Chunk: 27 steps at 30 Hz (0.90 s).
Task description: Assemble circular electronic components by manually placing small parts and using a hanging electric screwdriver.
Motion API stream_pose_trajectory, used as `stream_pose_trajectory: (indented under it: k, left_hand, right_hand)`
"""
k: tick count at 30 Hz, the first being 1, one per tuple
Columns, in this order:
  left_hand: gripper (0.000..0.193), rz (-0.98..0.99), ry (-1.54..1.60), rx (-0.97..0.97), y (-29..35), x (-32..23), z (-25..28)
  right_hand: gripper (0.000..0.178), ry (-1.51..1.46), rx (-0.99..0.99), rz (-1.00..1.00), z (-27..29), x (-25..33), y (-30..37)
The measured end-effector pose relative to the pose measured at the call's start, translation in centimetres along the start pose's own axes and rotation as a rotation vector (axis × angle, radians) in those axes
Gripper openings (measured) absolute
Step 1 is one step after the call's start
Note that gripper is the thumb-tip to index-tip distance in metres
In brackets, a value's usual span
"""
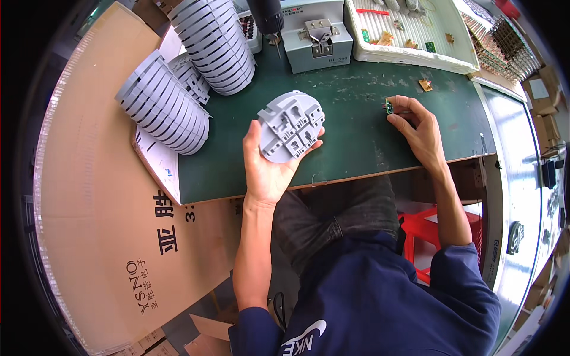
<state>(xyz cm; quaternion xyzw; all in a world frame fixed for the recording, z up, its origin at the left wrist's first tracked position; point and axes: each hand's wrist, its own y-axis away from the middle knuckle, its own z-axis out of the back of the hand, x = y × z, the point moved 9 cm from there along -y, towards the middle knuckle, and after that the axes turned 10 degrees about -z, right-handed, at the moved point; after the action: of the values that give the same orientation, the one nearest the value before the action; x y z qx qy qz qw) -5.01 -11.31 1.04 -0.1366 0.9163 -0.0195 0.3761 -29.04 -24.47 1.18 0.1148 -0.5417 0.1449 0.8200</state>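
Observation:
In my left hand (270, 172) rests a round grey plastic fixture (292, 127), tilted, with slots and raised blocks on its upper face. My thumb lies along its left edge and the fingers wrap round its right side. Over the right part of the green table, my right hand (420, 127) pinches a small green circuit board (389, 107) between thumb and fingers. Thin dark pins or leads stick out from the board's left side. Another small board, tan in colour (425, 85), lies on the table beyond my right hand.
Two tall stacks of grey round fixtures, a nearer stack (163, 107) and a farther stack (215, 44), stand at the left. A grey metal machine (317, 50) and a dark electric screwdriver (267, 18) are at the back. A white foam tray (415, 56) holds small boards. Cardboard (89, 178) borders the left.

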Motion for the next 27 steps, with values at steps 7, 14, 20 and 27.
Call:
stream_pose_trajectory:
  k: [7,14,20,27]
  left_hand:
    - [0.076,-0.493,-1.717,0.154,-1.8,-0.7,-4.2]
    - [0.067,-0.609,-1.710,0.190,-1.5,0.5,-5.5]
    - [0.032,-0.649,-1.459,0.222,-0.8,-1.6,-7.9]
    - [0.039,-0.369,-1.051,0.167,-0.5,-0.3,-6.6]
  right_hand:
    - [0.035,-0.410,0.196,0.016,-2.1,0.8,0.0]
    - [0.037,-0.528,0.300,0.054,-3.8,2.6,0.8]
    - [0.039,-0.504,0.371,0.125,-5.3,3.8,1.9]
    - [0.038,-0.448,0.397,0.135,-6.3,4.9,2.9]
